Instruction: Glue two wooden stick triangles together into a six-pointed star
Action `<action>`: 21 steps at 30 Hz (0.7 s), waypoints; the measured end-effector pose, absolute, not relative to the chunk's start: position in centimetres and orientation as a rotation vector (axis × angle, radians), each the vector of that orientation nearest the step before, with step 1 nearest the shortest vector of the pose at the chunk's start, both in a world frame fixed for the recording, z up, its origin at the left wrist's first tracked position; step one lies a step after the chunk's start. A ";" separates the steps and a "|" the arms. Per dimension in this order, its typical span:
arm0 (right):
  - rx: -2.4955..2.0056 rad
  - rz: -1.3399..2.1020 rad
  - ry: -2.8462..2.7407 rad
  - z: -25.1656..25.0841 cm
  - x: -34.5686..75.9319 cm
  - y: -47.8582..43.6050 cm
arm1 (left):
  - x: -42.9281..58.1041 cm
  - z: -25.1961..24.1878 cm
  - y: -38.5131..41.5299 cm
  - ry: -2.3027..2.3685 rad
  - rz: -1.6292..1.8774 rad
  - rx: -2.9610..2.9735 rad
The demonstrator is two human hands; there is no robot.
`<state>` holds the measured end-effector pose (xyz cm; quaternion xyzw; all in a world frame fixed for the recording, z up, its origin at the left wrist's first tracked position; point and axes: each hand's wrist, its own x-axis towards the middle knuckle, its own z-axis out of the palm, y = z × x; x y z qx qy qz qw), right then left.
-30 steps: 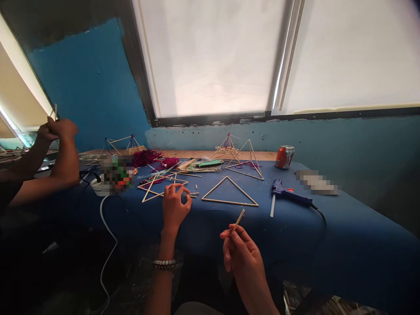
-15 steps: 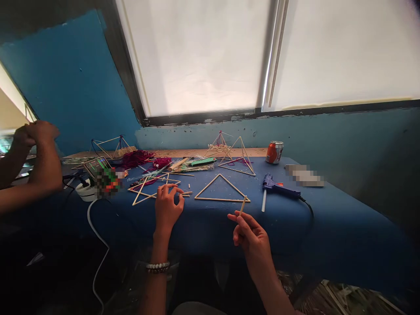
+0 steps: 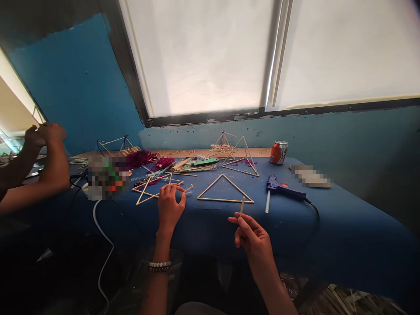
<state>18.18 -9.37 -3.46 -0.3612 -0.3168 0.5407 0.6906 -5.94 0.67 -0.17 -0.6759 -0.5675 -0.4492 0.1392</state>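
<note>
My left hand (image 3: 170,206) rests just past the flat frame of wooden sticks (image 3: 151,194), its curled fingertips pinching a short wooden stick (image 3: 188,189). My right hand (image 3: 253,240) holds another short wooden stick (image 3: 242,207) upright between thumb and fingers. That stick stands in front of a flat triangle of wooden sticks (image 3: 223,200) lying on the blue cloth. Across the table, a co-worker's hands (image 3: 46,134) are raised at the far left, with whatever they hold hidden.
A blue hot glue gun (image 3: 284,189) lies on the blue-covered table (image 3: 344,227), its cord trailing off the right. Stick pyramids (image 3: 241,159) and purple yarn (image 3: 139,159) stand further back near an orange can (image 3: 278,152). A white cable (image 3: 101,232) hangs off the front.
My right hand has moved up and right, turning its stick more upright. The short stick at my left fingertips now tilts upward. The whole view has shifted slightly as my head moved.
</note>
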 end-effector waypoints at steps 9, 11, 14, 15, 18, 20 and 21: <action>-0.697 0.926 -0.426 -1.7 16.5 -10.2 | -5.8 -0.3 0.6 -1.650 -1.278 -1.926; -0.619 0.736 -0.377 0.0 16.5 -10.6 | -5.8 -0.3 0.7 -1.651 -1.271 -1.926; -0.545 0.435 -0.336 4.0 17.2 -11.2 | -5.6 -0.3 0.6 -1.645 -1.256 -1.929; -0.513 0.340 -0.326 5.8 17.2 -11.3 | -5.6 -0.3 0.6 -1.641 -1.248 -1.931; -0.407 0.204 -0.495 13.0 14.7 -11.7 | -5.7 -0.3 0.6 -1.630 -1.225 -1.946; -0.453 0.468 -1.022 17.9 10.6 -11.8 | -5.8 -0.3 0.7 -1.626 -1.219 -1.961; -0.452 0.552 -1.179 19.8 8.2 -12.0 | -5.8 -0.3 0.7 -1.624 -1.217 -1.968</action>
